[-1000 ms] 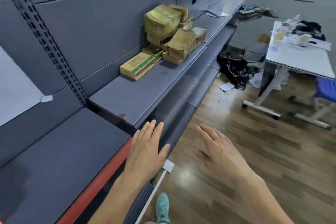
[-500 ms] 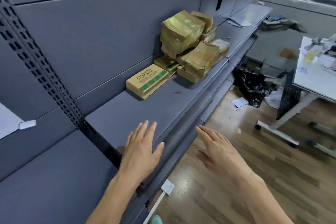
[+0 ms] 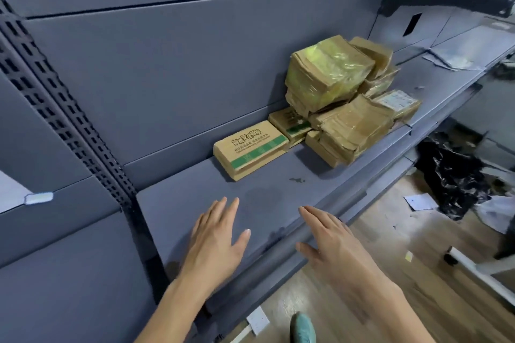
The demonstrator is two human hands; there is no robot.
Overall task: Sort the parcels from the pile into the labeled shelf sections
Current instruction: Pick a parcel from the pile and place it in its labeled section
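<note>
Grey metal shelf [image 3: 278, 184]: 1 long board in view, w/ 1 perforated upright [image 3: 64, 120] at left. 1 more board above right is cut off by the frame.

Pile of parcels [image 3: 337, 103] sits on that board against the back panel, right of centre. Approx 7 brown parcels visible; those behind are hidden, so exact count unclear. Top one is wrapped in yellowish tape.

1 black plastic bag [image 3: 451, 178] lies on the wood floor, far right.

2 hands: left hand [image 3: 214, 242] and right hand [image 3: 331, 239], both palm-down, fingers straight, holding nothing, over the board's front part. Contact w/ board can't be told.

1 flat box [image 3: 250, 149] lies at the pile's left end, w/ green stripe and green Chinese print, too blurred to read. A 2nd green-printed box beside it is mostly covered.

1 parcel w/ white label [image 3: 398, 100] at the pile's right; text illegible.

1 white tag [image 3: 39, 198] far left, no legible text.
</note>
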